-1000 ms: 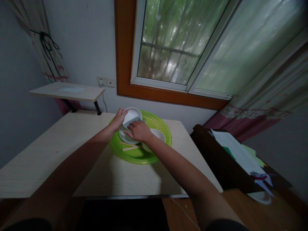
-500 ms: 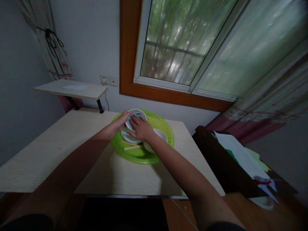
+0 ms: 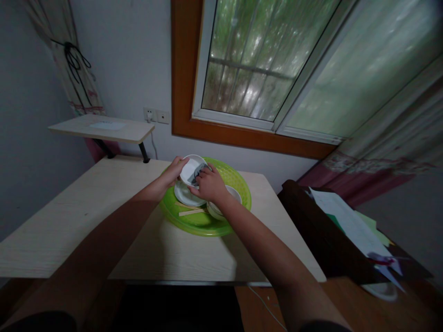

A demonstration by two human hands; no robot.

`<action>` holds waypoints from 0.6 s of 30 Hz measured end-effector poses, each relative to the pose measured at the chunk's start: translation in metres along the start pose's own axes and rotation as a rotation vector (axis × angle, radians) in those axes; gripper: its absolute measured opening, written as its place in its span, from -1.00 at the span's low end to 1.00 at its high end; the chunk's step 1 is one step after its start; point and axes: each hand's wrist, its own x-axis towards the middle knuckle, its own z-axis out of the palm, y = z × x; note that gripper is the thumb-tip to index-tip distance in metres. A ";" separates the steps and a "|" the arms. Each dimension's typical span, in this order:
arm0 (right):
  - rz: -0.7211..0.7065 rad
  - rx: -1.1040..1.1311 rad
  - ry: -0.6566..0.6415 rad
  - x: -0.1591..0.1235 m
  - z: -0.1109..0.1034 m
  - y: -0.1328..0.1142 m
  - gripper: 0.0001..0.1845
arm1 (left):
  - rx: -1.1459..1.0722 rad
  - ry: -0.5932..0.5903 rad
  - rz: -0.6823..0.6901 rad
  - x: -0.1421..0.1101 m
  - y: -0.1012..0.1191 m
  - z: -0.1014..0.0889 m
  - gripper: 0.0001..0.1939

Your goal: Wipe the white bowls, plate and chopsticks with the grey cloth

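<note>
Wiping looks unfinished, left fingers (image 3: 183, 162) pinching the bowl (image 3: 187, 169), right fingers (image 3: 207, 171) curled on the cloth (image 3: 198, 173), toward the tray (image 3: 207, 232)'s far edge.

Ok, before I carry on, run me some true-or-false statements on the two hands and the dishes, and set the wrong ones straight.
1. The left hand holds a white bowl by its edge. True.
2. The right hand holds a grey cloth at the inside of that bowl. True.
3. The grey cloth hangs over the table edge. False: it is under the right hand's fingers, at the bowl.
4. The chopsticks lie on the green tray. True.
5. The green tray is held up in the left hand. False: it rests on the wooden table.
6. The left hand is touching the chopsticks. False: it is apart from them, on the white bowl.
</note>
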 end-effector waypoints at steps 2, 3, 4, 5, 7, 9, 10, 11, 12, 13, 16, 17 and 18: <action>-0.035 0.025 0.030 -0.002 -0.003 0.002 -0.43 | 0.015 0.013 0.015 0.001 0.000 -0.001 -0.61; -0.053 0.049 0.036 -0.002 -0.004 0.003 -0.44 | 0.028 0.022 0.022 0.002 -0.001 -0.001 -0.60; -0.081 0.083 0.035 -0.003 -0.004 0.004 -0.46 | 0.038 0.033 0.026 0.003 -0.002 -0.002 -0.58; -0.113 0.125 0.026 -0.004 -0.004 0.005 -0.47 | 0.044 0.043 0.028 0.005 -0.003 -0.002 -0.57; -0.179 0.221 -0.012 -0.006 -0.002 0.006 -0.48 | 0.049 0.048 0.038 0.008 -0.005 -0.004 -0.57; -0.208 0.298 -0.055 -0.007 0.003 0.008 -0.43 | 0.065 0.028 0.054 0.010 -0.008 -0.005 -0.59; -0.205 0.321 -0.071 -0.008 0.006 0.009 -0.41 | 0.075 0.017 0.063 0.011 -0.009 -0.006 -0.60; -0.201 0.336 -0.084 -0.008 0.009 0.009 -0.38 | 0.084 0.007 0.071 0.011 -0.010 -0.006 -0.61; -0.205 0.345 -0.094 -0.008 0.012 0.010 -0.35 | 0.091 0.000 0.079 0.010 -0.010 -0.006 -0.62; -0.214 0.348 -0.099 -0.007 0.015 0.010 -0.33 | 0.098 -0.003 0.088 0.009 -0.010 -0.005 -0.63; -0.249 0.330 -0.103 -0.006 0.023 0.011 -0.27 | 0.124 -0.003 0.110 0.005 -0.007 -0.004 -0.66; -0.253 0.315 -0.105 -0.005 0.025 0.012 -0.26 | 0.132 -0.002 0.107 0.004 -0.006 -0.003 -0.67; -0.250 0.299 -0.107 -0.005 0.026 0.012 -0.24 | 0.138 -0.003 0.098 0.003 -0.005 -0.003 -0.67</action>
